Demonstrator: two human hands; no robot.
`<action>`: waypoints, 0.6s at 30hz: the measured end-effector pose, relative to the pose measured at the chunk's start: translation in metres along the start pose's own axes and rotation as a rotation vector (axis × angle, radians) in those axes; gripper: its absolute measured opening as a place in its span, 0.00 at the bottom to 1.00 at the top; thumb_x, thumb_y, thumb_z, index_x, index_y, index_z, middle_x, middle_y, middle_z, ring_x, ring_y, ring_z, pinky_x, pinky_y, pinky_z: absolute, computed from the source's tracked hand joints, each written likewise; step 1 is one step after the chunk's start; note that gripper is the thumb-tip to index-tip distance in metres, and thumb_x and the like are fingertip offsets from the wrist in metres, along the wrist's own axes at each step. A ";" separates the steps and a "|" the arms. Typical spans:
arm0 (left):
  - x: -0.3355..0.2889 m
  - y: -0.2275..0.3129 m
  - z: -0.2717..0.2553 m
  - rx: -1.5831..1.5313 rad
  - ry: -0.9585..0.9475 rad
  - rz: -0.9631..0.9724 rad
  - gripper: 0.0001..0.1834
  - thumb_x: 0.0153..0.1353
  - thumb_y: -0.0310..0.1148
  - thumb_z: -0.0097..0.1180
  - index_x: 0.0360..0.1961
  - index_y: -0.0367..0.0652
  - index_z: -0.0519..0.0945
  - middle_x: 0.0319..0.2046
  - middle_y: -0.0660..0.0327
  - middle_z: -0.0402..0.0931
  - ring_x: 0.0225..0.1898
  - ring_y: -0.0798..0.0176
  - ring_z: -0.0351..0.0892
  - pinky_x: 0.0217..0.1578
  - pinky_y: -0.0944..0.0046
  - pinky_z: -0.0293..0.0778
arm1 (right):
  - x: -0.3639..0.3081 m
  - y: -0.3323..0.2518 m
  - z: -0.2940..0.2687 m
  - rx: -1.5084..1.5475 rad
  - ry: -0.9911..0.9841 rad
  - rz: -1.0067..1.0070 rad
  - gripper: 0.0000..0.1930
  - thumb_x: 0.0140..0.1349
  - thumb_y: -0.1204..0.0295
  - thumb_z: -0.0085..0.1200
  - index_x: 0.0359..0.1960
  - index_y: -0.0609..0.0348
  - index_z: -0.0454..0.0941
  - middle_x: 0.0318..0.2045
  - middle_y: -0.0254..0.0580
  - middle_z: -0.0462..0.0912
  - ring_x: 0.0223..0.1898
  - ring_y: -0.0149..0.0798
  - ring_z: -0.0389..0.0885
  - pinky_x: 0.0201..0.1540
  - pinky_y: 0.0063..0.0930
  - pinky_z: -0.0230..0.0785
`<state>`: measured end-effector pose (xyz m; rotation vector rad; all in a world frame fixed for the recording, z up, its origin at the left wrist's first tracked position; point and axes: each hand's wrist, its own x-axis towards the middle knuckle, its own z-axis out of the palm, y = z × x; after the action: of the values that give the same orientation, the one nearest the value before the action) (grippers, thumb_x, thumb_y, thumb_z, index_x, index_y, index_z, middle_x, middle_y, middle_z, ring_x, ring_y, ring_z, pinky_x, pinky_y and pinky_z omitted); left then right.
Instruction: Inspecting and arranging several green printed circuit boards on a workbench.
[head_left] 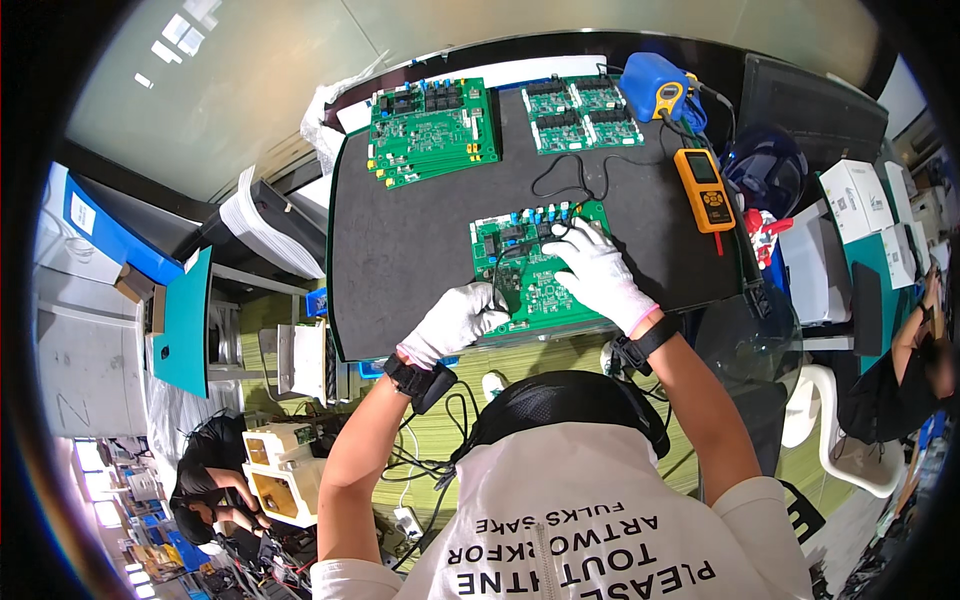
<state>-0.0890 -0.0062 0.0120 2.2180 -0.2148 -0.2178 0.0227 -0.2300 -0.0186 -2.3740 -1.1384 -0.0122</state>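
In front of me a green circuit board [545, 292] lies at the near edge of the dark mat, with blue and white connectors along its far side. My left hand [458, 318], in a white glove, is closed at the board's near left corner, its fingertips round a thin black cable [495, 275]. Over the far right part of the board, my gloved right hand [603, 275] bends its fingers down beside the connectors. Its thumb and fingertips pinch the black cable there; the exact contact is partly hidden.
A stack of green boards [430, 135] sits at the far left of the mat [400, 250]. Farther right lie a panel of smaller boards [582, 115], a blue soldering station [655, 85] and a yellow handheld meter [704, 190]. Other people are at both sides.
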 end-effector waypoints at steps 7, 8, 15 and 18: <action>0.002 0.003 -0.002 -0.052 -0.041 -0.031 0.14 0.54 0.37 0.62 0.32 0.37 0.76 0.25 0.57 0.75 0.27 0.63 0.76 0.30 0.64 0.72 | 0.000 0.001 0.001 0.004 0.001 -0.005 0.22 0.51 0.70 0.57 0.50 0.46 0.71 0.57 0.42 0.67 0.62 0.54 0.60 0.65 0.49 0.51; 0.001 0.001 -0.002 -0.016 -0.044 -0.020 0.13 0.55 0.37 0.62 0.32 0.37 0.76 0.25 0.56 0.75 0.28 0.61 0.76 0.30 0.63 0.72 | 0.000 0.001 0.002 0.001 0.000 -0.001 0.22 0.51 0.70 0.57 0.50 0.46 0.71 0.57 0.43 0.67 0.62 0.54 0.59 0.65 0.49 0.50; -0.002 0.000 0.004 0.149 0.000 0.072 0.14 0.55 0.40 0.60 0.32 0.39 0.76 0.26 0.54 0.75 0.29 0.53 0.77 0.31 0.61 0.72 | -0.001 0.003 0.004 0.010 0.007 -0.004 0.22 0.51 0.70 0.57 0.51 0.46 0.71 0.57 0.43 0.67 0.62 0.54 0.59 0.65 0.49 0.50; -0.005 -0.003 0.007 0.202 0.031 0.095 0.16 0.56 0.42 0.59 0.33 0.39 0.76 0.27 0.53 0.75 0.30 0.52 0.77 0.31 0.60 0.72 | -0.001 0.003 0.003 0.014 0.015 -0.013 0.21 0.52 0.69 0.57 0.50 0.47 0.71 0.57 0.43 0.67 0.62 0.54 0.60 0.65 0.49 0.50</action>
<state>-0.0950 -0.0082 0.0057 2.4026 -0.3370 -0.1133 0.0235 -0.2309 -0.0228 -2.3503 -1.1440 -0.0261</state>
